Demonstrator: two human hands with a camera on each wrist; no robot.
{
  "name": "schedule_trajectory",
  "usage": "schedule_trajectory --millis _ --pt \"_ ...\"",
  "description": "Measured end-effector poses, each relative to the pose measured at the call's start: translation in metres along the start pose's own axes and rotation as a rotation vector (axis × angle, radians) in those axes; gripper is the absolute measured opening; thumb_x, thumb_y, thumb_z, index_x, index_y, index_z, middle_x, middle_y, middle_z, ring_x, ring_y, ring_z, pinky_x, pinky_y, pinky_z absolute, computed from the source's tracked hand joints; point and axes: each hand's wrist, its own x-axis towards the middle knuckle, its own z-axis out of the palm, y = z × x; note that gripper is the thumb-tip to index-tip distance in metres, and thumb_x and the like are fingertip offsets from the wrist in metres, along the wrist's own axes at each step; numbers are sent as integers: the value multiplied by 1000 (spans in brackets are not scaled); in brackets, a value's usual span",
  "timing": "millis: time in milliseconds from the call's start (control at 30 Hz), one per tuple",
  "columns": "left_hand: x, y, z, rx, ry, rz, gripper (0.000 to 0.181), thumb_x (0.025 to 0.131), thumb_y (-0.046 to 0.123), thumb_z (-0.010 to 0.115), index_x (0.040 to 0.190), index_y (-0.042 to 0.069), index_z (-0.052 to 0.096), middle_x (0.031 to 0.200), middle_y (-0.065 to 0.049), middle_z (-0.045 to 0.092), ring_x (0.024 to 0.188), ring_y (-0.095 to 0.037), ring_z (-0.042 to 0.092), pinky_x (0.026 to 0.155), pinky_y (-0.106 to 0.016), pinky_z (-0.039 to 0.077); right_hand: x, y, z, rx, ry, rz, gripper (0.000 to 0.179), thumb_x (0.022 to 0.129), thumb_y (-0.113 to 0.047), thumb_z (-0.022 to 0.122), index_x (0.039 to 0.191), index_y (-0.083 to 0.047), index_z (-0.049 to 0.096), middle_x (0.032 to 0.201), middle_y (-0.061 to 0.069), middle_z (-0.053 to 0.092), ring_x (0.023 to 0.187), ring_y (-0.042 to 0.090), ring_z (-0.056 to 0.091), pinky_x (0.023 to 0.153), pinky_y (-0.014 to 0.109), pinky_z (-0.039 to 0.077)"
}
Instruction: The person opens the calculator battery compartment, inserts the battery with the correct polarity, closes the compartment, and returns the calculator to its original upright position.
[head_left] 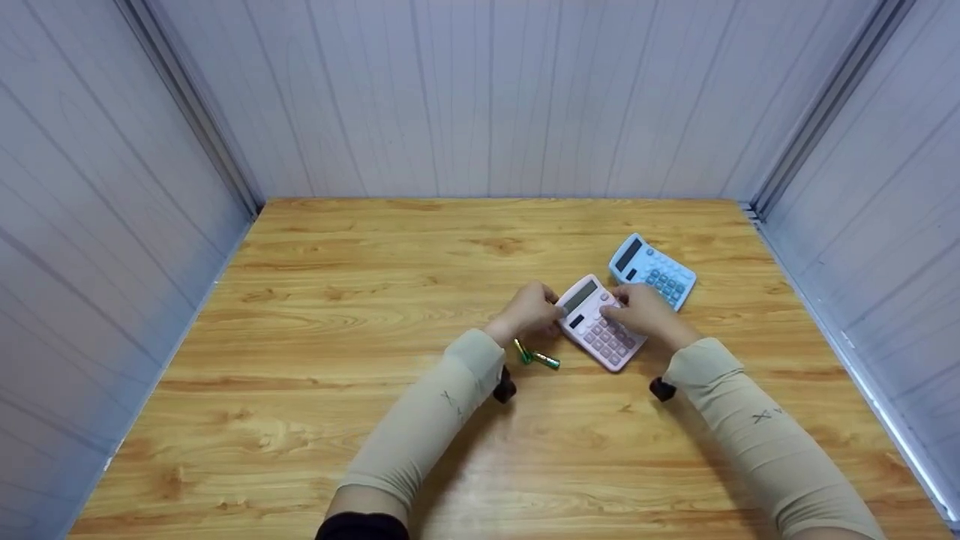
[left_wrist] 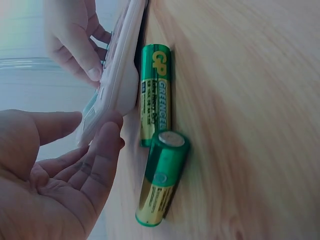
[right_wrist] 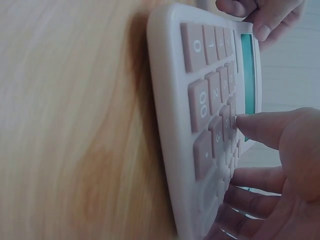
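Gripping the pink calculator [head_left: 596, 330] at both sides with left hand [head_left: 531, 309] and right hand [head_left: 648, 309], right of centre on the tabletop [head_left: 337, 300], between two batteries [head_left: 547, 361] at near left and the blue calculator [head_left: 654, 267] at far right.

Three pale, faintly bluish walls enclose the space: a back wall [head_left: 450, 90], a left wall [head_left: 82, 195] and a right wall [head_left: 900, 195], each marked with thin grey lines (rather like planking). A grey left corner strip [head_left: 187, 105] and a matching right corner strip [head_left: 829, 105] stand where they join. The counter [head_left: 337, 285] has yellow-brown wood grain with darker knots, and soft light leaves a whitish sheen towards its front.
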Motion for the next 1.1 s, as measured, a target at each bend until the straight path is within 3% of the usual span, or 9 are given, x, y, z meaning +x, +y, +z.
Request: schedule_trajectory --millis 167,300,467,633,833,1100 --pt "2 1 4 -1 32 -14 16 100 -2 61 104 -10 74 80 -9 70 62 -15 68 69 -31 67 0 0 0 2 7 -7 38 103 -23 71 132 2 75 104 14 72 93 24 61 81 32 48" --pt "3 2 5 22 50 -19 15 100 -3 60 100 -9 73 80 -8 68 63 -16 68 69 -31 67 0 0 0 5 6 0 38 103 -22 71 132 3 74 104 14 71 94 25 61 81 32 48" --pt "2 4 2 52 72 -18 17 99 -2 59 103 -9 74 87 -9 69 69 -17 69 64 -25 63 0 -3 -1 26 3 18 43 103 -24 72 134 7 71 109 17 72 96 25 62 82 30 50" --pt "-2 5 -4 17 90 1 20 98 -2 57 102 -10 75 87 -8 69 72 -18 67 69 -32 65 -1 -11 -5 41 26 22 45 103 -27 72 132 9 69 108 18 70 96 25 62 80 31 50" --pt "-7 3 -12 -20 89 17 21 97 -2 58 106 -10 75 87 -8 68 75 -18 67 74 -36 66 -2 -18 -6 50 59 1 46 101 -26 75 132 9 69 116 24 72 105 31 65 93 42 55" --pt "-10 3 -27 -91 49 52 26 100 -3 53 113 -15 72 99 -20 74 74 -18 70 77 -35 68 -6 -32 -6 85 104 14 43 99 -29 79 124 6 73 103 16 72 92 23 62 79 28 50"
